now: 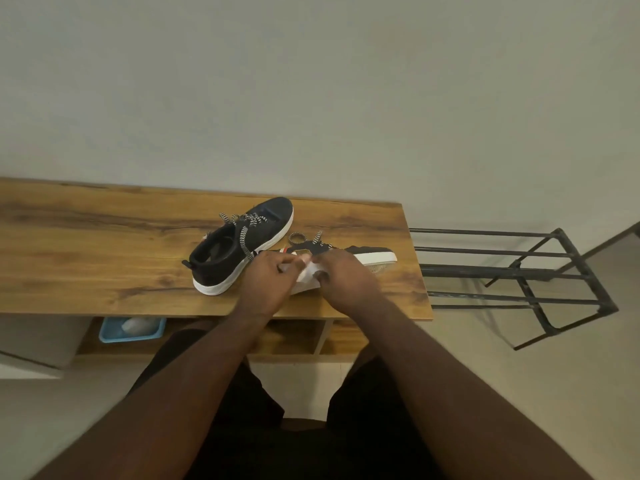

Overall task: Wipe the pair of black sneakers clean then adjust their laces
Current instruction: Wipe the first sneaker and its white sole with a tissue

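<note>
Both hands work a white crumpled wipe (308, 271) over the near black knit sneaker with white sole (372, 253), lying on its side at the wooden table's (104, 237) right end; left hand (266, 282) pinches the wipe, right hand (346, 275) curls round it; second black sneaker (242, 244) stands upright just behind, laces loose; judgement: steady the shoe with one hand, wipe sole edge in firm short strokes.

Soft, even light; edges bowed, hands perhaps slightly blurred.
</note>
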